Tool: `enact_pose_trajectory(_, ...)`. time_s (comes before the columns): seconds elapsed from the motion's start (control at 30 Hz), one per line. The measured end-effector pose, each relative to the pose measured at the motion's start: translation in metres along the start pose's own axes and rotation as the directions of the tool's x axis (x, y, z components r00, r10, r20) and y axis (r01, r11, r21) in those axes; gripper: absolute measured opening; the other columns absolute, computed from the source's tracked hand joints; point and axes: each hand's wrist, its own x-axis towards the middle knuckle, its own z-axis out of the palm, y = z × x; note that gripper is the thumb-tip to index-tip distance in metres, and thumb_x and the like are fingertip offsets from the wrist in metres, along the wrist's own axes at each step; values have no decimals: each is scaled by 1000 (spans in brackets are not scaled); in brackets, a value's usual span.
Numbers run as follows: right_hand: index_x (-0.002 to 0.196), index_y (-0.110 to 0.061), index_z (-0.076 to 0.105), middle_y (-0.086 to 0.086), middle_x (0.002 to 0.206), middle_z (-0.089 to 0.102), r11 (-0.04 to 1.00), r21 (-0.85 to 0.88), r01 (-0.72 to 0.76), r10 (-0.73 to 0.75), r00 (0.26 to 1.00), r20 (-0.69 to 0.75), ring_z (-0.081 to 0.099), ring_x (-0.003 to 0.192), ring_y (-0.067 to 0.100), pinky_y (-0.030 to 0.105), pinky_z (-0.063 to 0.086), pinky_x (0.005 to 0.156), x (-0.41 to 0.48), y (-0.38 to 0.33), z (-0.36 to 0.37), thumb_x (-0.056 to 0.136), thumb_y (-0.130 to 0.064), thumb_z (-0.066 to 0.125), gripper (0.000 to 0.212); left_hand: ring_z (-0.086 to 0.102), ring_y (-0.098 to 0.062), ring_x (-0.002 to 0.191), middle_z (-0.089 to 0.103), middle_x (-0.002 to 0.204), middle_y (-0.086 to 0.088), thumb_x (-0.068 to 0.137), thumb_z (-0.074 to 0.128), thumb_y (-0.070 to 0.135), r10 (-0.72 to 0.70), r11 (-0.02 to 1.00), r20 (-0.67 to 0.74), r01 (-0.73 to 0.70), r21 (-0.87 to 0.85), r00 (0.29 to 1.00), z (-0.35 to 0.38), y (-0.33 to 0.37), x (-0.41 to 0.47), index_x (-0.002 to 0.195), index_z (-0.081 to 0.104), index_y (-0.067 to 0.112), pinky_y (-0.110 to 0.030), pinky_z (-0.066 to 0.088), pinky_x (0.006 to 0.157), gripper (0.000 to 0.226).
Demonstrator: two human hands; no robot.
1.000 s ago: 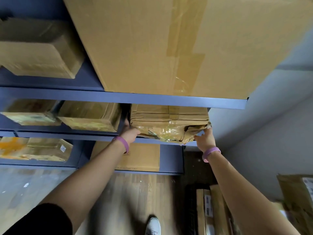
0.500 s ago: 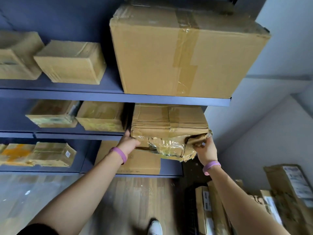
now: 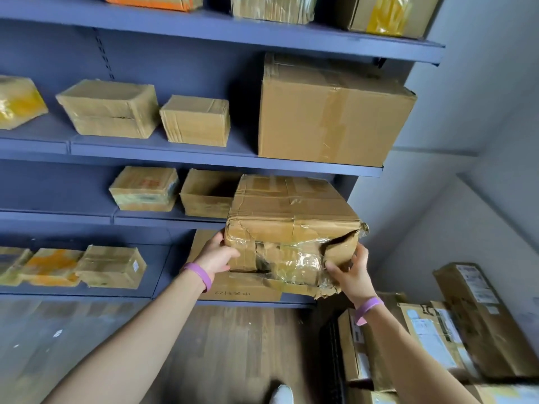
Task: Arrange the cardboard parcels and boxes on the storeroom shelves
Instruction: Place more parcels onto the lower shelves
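Observation:
A battered, taped cardboard parcel (image 3: 291,220) with a torn front juts out past the edge of the middle blue shelf (image 3: 140,219). My left hand (image 3: 217,256) grips its lower left corner. At the torn lower right corner, my right hand (image 3: 351,275) holds the parcel with the thumb on the ripped flap. A large brown box (image 3: 329,112) stands on the shelf above. Two small boxes (image 3: 145,189) sit to the left of the parcel on the same shelf.
Small parcels (image 3: 110,109) line the upper shelf, and more lie on the lower shelf (image 3: 110,266). A flat box (image 3: 242,290) lies under the held parcel. Stacked cartons (image 3: 466,322) stand on the floor at the right by the white wall. My shoe (image 3: 281,393) is on wooden floor.
The parcel has come forward and out from the shelf, held in both hands. My view has pulled back and risen, showing more shelves.

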Motion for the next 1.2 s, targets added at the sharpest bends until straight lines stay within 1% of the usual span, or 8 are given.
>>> enact_pose_trajectory(0.1,133,-26,27,-1,125,52,995,103,5,-7,1000,25,58,110,9,24,56,86,-26,-9,6,88,-3,71,67,51,-22,125,58,133,0,93,59,2,30,999,-10,-30,-10,999,-15,-2,-26,143,46,29,-40,46,95,58)
enact_pose_trajectory(0.3,137,-33,35,7,134,56,958,287,19,-16,1000,-12,61,118,26,48,54,96,-53,-25,11,83,-13,80,72,50,-24,128,58,136,1,93,63,17,60,998,-10,-60,1,998,-33,0,-55,143,47,34,-40,39,99,55)
enact_pose_trajectory(0.43,131,-32,44,9,123,64,908,418,31,45,984,-170,68,104,25,41,59,84,-56,-36,13,81,-6,80,67,57,-21,121,65,127,2,91,69,20,122,992,-31,-123,-29,992,-31,2,-62,115,59,43,-44,40,109,34)
enact_pose_trajectory(0.57,124,-35,52,11,124,66,865,498,68,102,946,-306,67,108,28,50,54,96,-55,-40,14,77,-6,83,63,60,-17,115,68,115,8,93,69,19,167,974,-70,-175,-141,983,-17,2,-73,109,62,39,-35,42,96,26)
enact_pose_trajectory(0.77,104,-46,59,7,123,65,814,575,81,202,889,-412,66,110,26,48,54,98,-57,-41,23,78,-5,82,53,36,-29,143,27,162,-7,76,78,46,-121,779,-211,-39,-626,970,5,-24,-82,159,18,31,-52,35,116,103)
enact_pose_trajectory(0.87,104,-43,59,7,122,66,790,611,53,257,876,-408,66,109,26,49,53,98,-61,-41,32,82,-5,79,48,44,-40,132,30,156,-18,76,71,61,-245,690,-13,165,-705,969,24,-32,-98,156,25,29,-59,47,102,98)
enact_pose_trajectory(1.03,109,-39,59,6,120,67,791,609,54,201,918,-342,66,110,23,49,52,100,-72,-41,52,83,-4,78,47,51,-45,127,44,144,-32,83,68,52,-102,505,329,334,-796,939,55,-27,-117,154,25,16,-56,51,92,91)
enact_pose_trajectory(1.2,114,-35,59,8,123,65,814,581,19,152,958,-244,66,110,25,46,56,94,-84,-49,67,78,-7,83,51,60,-36,115,62,127,-25,91,68,13,-122,418,187,221,-881,975,52,-21,-117,136,52,5,-50,50,97,48)
